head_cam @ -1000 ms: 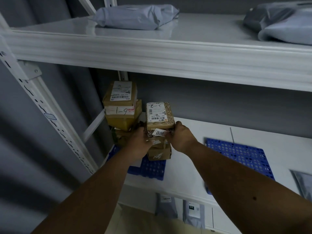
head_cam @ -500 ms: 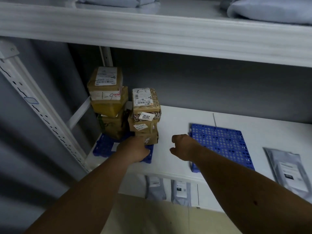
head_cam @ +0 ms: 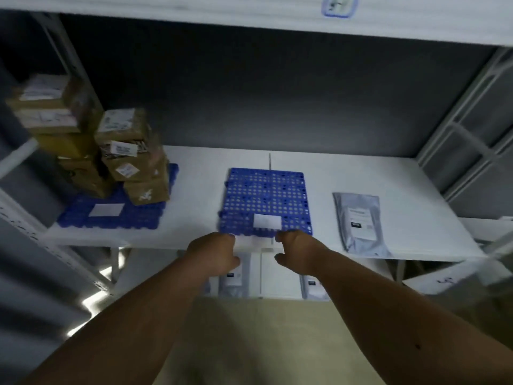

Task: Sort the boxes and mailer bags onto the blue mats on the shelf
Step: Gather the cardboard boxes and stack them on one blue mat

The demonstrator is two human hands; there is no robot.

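Left hand (head_cam: 213, 252): at the shelf's front edge, just left of the middle mat's near corner; fingers curled under, hidden behind the back of the hand, so whether they grasp anything I cannot tell.
Right hand (head_cam: 298, 252): at the same edge, just beside the mat's near right corner; fingers bent loosely, nothing visibly held.
Shelf (head_cam: 388, 173): white; its front lip between the two hands is partly covered by them.
Middle blue mat (head_cam: 263, 195): perforated, lying flat, with a white label (head_cam: 267, 220) near its front edge; the label's text is unreadable.
Left blue mat (head_cam: 138, 215): mostly under the boxes, with its own blank-looking label (head_cam: 106, 210).
Boxes (head_cam: 130, 157): brown cartons stacked in two columns on the left mat; blurred, labels illegible, the rear column cut by the frame's left side.
Mailer bag (head_cam: 359, 225): grey, flat on the bare shelf right of the middle mat, off both mats.
Lower shelf bags (head_cam: 233, 282): grey packets beneath, largely hidden by the hands and the shelf edge.
Upper shelf (head_cam: 249, 15): only its underside edge shows.
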